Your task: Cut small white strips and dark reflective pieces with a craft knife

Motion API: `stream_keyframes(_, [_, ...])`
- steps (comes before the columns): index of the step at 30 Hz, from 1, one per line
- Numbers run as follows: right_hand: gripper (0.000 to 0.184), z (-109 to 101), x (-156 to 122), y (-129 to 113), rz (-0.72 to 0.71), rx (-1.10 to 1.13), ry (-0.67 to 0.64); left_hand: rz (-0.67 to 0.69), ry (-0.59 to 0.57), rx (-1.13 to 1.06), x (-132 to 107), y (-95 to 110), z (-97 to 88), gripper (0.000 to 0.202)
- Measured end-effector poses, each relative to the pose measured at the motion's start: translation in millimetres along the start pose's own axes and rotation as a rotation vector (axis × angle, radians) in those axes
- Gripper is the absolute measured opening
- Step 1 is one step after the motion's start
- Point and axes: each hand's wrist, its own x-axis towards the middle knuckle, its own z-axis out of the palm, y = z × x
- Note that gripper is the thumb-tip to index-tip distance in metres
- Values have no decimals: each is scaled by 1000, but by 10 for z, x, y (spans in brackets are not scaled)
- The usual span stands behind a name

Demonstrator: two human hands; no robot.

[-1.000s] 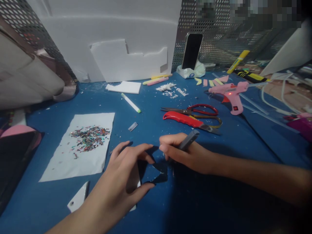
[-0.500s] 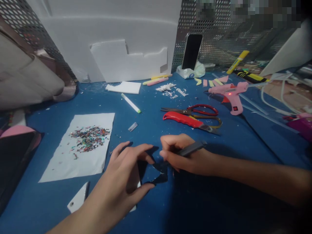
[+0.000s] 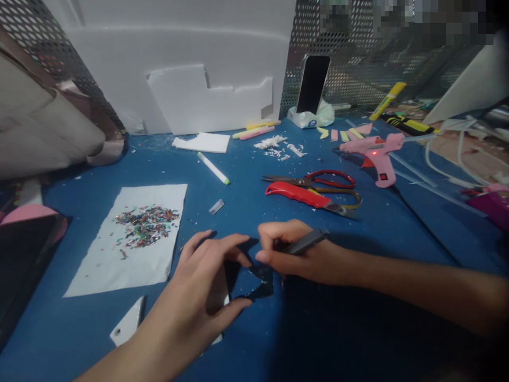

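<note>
Left hand [image 3: 199,300] bare, slender fingers [image 3: 230,244], right hand [image 3: 294,255] bare, slim wrist [image 3: 344,263], left forearm [image 3: 131,355] bare to the frame edge, right forearm [image 3: 417,292] bare, dim in shadow.

Nothing legible on this table right now. The white packet [image 3: 310,118] under the phone [image 3: 313,83] carries a small blue mark, too blurred to read. The yellow tube [image 3: 388,99] at the back is just as fuzzy. No lettering shows on the grey tool [image 3: 304,242] in the right hand [image 3: 298,257].
</note>
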Motion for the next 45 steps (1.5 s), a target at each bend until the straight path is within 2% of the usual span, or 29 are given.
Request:
stream_keyframes(3, [34, -7, 11, 5, 36, 48, -48, -4, -8, 0, 2, -2, 5, 66])
stream_keyframes(6, [31, -11, 15, 8, -3, -8, 6, -1, -8, -4, 1, -1, 9, 68])
stream_keyframes(10, [34, -13, 7, 5, -4, -10, -44, -2, -13, -19, -1, 0, 7, 67])
stream_keyframes(13, [32, -14, 4, -4, -10, -37, -5, -4, -17, -15, -4, 4, 1, 66])
stream_keyframes(17, [35, -13, 9, -12, -5, -35, -47, -15, -15, -2, -5, 9, -3, 67])
stream_keyframes(20, [33, -12, 9, -11, -5, -32, -6, -11, -17, -2, 1, 11, -2, 67])
stream_keyframes(30, [36, -17, 1, 5, 13, 0, -61, -2, -11, -25, -3, 0, 7, 66])
stream_keyframes(39, [35, -25, -1, -6, 21, -12, -45, -10, -16, -10, 5, 8, 1, 67])
stream_keyframes(42, [35, -22, 3, 0, 11, -8, -88, -12, -15, -7, 9, 4, 2, 66])
stream_keyframes(45, [35, -25, 5, -3, 8, -4, -59, -8, -11, -12, 11, -4, 7, 66])
